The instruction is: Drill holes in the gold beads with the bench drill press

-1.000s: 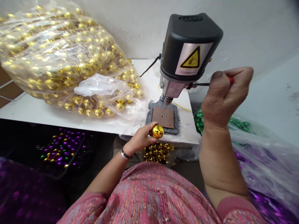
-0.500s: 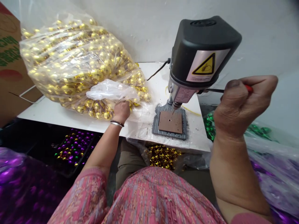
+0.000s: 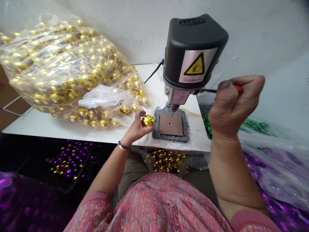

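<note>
Since half a second ago the left hand (image 3: 138, 129) has come away from the mouth of the clear bag (image 3: 67, 74) and swung over to the drill, now with a gold ball (image 3: 148, 121) between its thumb and fingers. The ball sits at the fingertips, just left of the drill's grey base (image 3: 166, 139) and well apart from the right hand (image 3: 234, 106). That hand is closed around the red handle (image 3: 238, 88) of the lever, as it was in the earlier frame. The hands are far apart from each other.

Nearest the body, below the front edge of the white table (image 3: 41, 127), lies one heap of small shiny gold pieces (image 3: 166, 161), too many to count. On the table stands one black drill (image 3: 198, 42) with one warning label (image 3: 198, 66); one brown board (image 3: 170, 130) with a single dark hole lies flat on its base, under the bit. Farther left rests the one big bag, its gold balls past counting. Behind everything is a pale wall (image 3: 137, 29).
</note>
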Demonstrator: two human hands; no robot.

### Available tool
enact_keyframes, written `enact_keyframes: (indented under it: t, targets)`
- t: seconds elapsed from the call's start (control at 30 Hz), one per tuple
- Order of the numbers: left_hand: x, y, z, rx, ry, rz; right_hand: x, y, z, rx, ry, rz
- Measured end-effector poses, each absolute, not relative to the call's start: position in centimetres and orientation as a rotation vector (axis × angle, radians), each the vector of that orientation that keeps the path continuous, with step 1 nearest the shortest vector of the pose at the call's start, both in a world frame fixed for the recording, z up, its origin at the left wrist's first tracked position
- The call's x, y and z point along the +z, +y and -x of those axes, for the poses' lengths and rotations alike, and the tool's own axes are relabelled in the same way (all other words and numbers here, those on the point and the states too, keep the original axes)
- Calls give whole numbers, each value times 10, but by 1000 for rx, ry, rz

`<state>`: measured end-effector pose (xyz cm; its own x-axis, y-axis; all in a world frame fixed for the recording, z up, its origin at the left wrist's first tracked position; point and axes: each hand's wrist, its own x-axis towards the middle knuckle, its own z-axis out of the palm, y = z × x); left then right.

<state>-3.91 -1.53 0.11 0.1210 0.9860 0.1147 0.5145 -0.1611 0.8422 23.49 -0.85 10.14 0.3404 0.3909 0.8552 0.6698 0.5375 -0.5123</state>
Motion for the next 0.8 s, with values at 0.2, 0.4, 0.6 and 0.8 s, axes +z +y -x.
enact_keyframes:
  t: [0.2, 0.4, 0.6, 0.8]
  targets:
    - [-11, -27, 1, 894, 1001, -1059, 104, -12, -234, -234, -1303, 1073]
    - [-13, -10, 2, 875, 1113, -1055, 107, -17, -232, -166, -1298, 1107]
    - [-8, 8, -9, 893, 1427, -1544, 114, -16, -232, -90, -1349, 1205]
    - [-9, 16, -20, 823, 1408, -1626, 166, 9, -232, 15, -1328, 1392]
